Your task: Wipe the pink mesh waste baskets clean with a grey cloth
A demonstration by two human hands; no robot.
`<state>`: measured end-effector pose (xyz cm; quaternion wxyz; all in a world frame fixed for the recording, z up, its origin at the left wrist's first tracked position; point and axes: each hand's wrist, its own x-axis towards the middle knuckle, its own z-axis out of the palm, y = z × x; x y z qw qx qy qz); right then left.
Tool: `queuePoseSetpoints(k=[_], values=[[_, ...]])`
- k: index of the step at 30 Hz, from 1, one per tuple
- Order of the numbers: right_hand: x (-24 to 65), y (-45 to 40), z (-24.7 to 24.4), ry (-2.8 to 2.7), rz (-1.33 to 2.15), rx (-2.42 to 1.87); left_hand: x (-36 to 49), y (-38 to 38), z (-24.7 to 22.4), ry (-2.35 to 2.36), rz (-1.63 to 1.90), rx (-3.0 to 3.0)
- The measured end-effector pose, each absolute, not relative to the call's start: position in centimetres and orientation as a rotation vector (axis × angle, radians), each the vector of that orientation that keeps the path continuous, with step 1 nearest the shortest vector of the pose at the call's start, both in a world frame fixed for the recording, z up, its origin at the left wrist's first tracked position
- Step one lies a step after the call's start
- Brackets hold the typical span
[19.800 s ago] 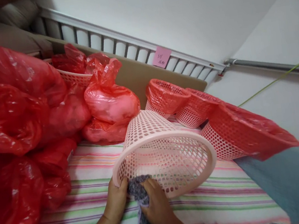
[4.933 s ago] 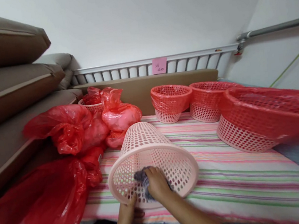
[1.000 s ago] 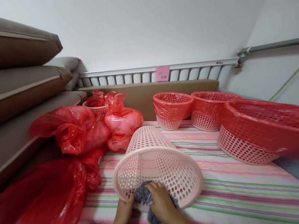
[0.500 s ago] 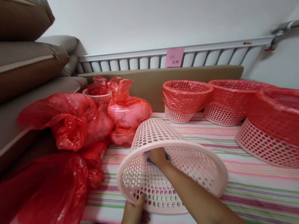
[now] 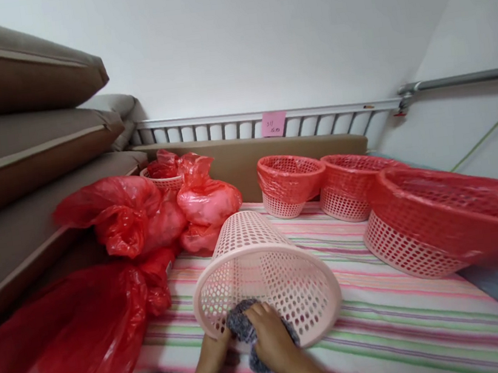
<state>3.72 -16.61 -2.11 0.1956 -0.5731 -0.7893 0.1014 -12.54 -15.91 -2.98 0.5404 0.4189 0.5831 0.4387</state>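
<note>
A pale pink perforated plastic wastebasket (image 5: 254, 228) lies on its side on the striped sheet (image 5: 355, 295), its open mouth facing me. With my left hand (image 5: 215, 350) I grip the rim at its lower left; the fingers are partly hidden beneath it. My right hand (image 5: 268, 331) is closed over a dark grey cloth (image 5: 243, 322), pressing it against the lower rim at the mouth. Part of the cloth hangs below the rim, outside the basket.
Several pink baskets lined with red bags (image 5: 288, 175) stand on the right. Red plastic bags (image 5: 205, 198) are heaped on the left, one spread loose (image 5: 67, 339) nearer me. Stacked brown cushions (image 5: 32, 141) rise at far left. A pink note (image 5: 274, 124) hangs on the back rail.
My right hand has come out from deep inside the wastebasket to its lower rim, bringing the cloth. My left hand stays on the rim. The view has shifted slightly.
</note>
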Motion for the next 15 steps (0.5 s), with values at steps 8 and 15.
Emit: queuePoseSetpoints(k=[8, 15], values=[[4.2, -18.7, -1.7, -2.183, 0.262, -1.722, -14.8, -16.4, -3.0, 1.356, 1.114, 1.049], [2.9, -17.1, -2.5, -1.996, 0.171, -1.882, -14.0, -16.4, -5.5, 1.303, 1.068, 1.066]])
